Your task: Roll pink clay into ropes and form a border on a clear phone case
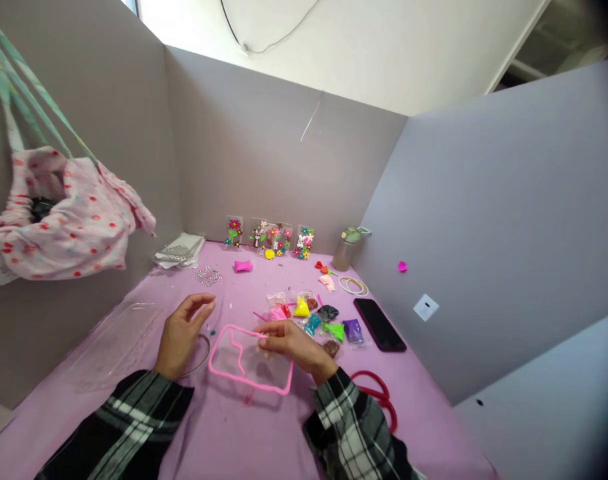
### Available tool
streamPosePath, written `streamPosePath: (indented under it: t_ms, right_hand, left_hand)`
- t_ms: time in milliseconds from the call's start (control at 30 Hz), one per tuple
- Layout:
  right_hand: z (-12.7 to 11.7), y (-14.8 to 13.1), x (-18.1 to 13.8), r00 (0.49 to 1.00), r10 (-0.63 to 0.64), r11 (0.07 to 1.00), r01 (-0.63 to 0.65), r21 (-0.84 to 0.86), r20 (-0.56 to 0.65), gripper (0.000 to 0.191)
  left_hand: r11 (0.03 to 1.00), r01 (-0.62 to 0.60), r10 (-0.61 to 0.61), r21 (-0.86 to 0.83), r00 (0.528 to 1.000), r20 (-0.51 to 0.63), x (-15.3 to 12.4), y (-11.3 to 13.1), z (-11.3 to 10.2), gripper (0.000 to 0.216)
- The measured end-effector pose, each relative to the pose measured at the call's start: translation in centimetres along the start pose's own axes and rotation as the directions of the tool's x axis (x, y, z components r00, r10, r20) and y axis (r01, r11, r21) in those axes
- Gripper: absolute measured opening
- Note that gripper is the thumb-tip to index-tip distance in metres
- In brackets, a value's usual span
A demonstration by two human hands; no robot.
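Note:
A clear rectangular plastic piece edged in pink (251,383), apparently soft clay, is in front of me. Another wavy pink strip runs down inside its left part. My right hand (291,347) grips its far edge between thumb and fingers; some fingertips show through or behind the plastic. To the left, my left hand (181,337) is raised beside the piece without touching it. Its thumb and forefinger come together in a pinch, and anything between them is too small to make out. A thin ring-shaped bangle (203,357) lies partly hidden by that hand.
Several clay packets (334,330) lie beyond my right hand. Red-handled scissors (379,393) and a phone (380,325) are on the right. At the back stand decorated cards (234,232) and a bottle (347,250). A clear plastic tray (114,340) lies left; a fabric bag (74,213) hangs above.

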State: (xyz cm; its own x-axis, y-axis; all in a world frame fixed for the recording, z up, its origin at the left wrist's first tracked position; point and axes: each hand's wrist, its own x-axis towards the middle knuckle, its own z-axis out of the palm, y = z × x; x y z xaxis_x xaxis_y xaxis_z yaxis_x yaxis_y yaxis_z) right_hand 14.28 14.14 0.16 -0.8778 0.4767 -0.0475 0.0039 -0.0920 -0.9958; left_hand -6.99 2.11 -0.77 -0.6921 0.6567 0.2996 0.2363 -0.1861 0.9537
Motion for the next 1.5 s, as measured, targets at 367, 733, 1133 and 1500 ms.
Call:
streamPosePath:
  t_ms: [367, 733, 1133, 1500]
  right_hand:
    - [0.1, 1.6, -1.9, 0.950, -0.282, 0.565, 0.053, -0.823, -0.133, 0.025]
    - [1.1, 2.5, -1.2, 0.954, -0.271, 0.424, -0.003, -0.906, -0.130, 0.005]
    - [1.7, 2.4, -1.3, 0.953, -0.292, 0.318, 0.019, -0.948, -0.079, 0.006]
    - [1.9, 2.1, -1.5, 0.959, -0.277, 0.268, 0.018, -0.963, -0.060, 0.009]
  left_hand:
    - [0.899, -0.313, 0.097, 0.307, 0.825, 0.556, -0.9, -2.3, 2.8, 0.013]
    - [0.836, -0.414, 0.110, 0.361, 0.770, 0.628, -1.4, -2.9, 4.1, 0.010]
    - [0.814, -0.405, 0.064, 0.416, 0.774, 0.629, -1.2, -2.0, 3.6, 0.012]
    - [0.784, -0.399, -0.007, 0.475, 0.759, 0.651, -1.2, -1.5, 3.1, 0.010]
